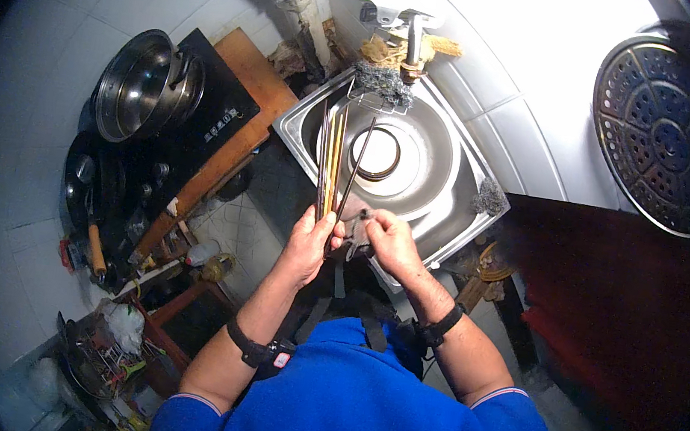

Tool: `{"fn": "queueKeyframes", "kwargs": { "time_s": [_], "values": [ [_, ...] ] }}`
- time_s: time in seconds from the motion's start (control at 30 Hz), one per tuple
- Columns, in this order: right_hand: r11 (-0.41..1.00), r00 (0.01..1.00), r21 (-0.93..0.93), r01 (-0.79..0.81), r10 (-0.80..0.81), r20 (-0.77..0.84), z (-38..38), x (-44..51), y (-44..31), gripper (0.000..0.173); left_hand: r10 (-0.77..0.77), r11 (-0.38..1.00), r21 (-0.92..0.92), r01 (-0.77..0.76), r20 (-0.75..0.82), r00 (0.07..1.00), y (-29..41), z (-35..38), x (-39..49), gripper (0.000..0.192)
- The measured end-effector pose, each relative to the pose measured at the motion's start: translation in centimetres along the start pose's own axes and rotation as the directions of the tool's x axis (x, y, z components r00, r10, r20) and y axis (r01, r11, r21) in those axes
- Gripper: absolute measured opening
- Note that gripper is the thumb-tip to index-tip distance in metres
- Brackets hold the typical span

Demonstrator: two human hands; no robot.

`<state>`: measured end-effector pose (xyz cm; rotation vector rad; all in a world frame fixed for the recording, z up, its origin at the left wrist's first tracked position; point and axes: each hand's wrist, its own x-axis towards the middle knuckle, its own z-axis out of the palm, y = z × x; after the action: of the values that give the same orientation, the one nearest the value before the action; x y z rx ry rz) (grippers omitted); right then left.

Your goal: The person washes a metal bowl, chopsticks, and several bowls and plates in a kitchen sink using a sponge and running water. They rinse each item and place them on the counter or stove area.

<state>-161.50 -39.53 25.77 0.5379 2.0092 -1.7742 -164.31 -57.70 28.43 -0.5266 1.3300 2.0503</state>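
Several long chopsticks [332, 175], dark and light brown, stand out from my left hand [314, 241], which is closed round their lower part. One dark chopstick [357, 165] slants away from the bundle. Close by on the right, my right hand [392, 242] pinches a dark, thin cloth [357, 233]. Both hands are at the near edge of a stainless steel sink [478, 157]. A large round metal basin [433, 178] sits in the sink, with a smaller round dish [376, 153] inside it.
Above the sink's far corner are a faucet [413, 46] and a steel wool scourer [383, 84] on a wire rack. Another scourer [489, 198] lies on the right rim. Metal pans [135, 86] rest on a black cooktop [224, 94] at left. A perforated steamer plate [668, 135] stands at right.
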Motion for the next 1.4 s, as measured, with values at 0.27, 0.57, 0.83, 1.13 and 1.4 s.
{"fn": "queueKeyframes", "kwargs": {
  "time_s": [0.27,0.57,0.83,1.13,1.4],
  "values": [
    [0.931,0.997,0.358,-0.067,0.077,-0.014,-1.1,0.7,-0.7,0.026,-0.084,0.971,0.226,0.08,0.005,0.996,-0.5,0.5,-0.6,0.015],
    [0.774,0.997,0.629,-0.072,0.068,0.031,5.5,3.2,-3.5,0.027,-0.205,0.92,0.347,0.184,0.025,0.978,0.1,-1.5,0.3,0.017],
    [0.784,0.992,0.618,-0.063,0.119,-0.05,3.8,6.4,-4.0,0.027,-0.12,0.83,0.558,0.021,0.142,0.982,1.7,-1.6,-1.9,0.022],
    [0.875,0.916,0.466,0.132,0.071,-0.394,-3.3,10.7,-0.5,0.023,-0.301,0.845,0.508,0.169,0.191,0.934,2.2,-3.6,-4.4,0.029],
    [0.71,0.989,0.697,0.1,0.004,-0.147,-7.6,3.7,-0.4,0.023,-0.343,0.88,0.427,0.208,0.27,0.9,3.0,-3.7,-4.4,0.039]
  ]
}}
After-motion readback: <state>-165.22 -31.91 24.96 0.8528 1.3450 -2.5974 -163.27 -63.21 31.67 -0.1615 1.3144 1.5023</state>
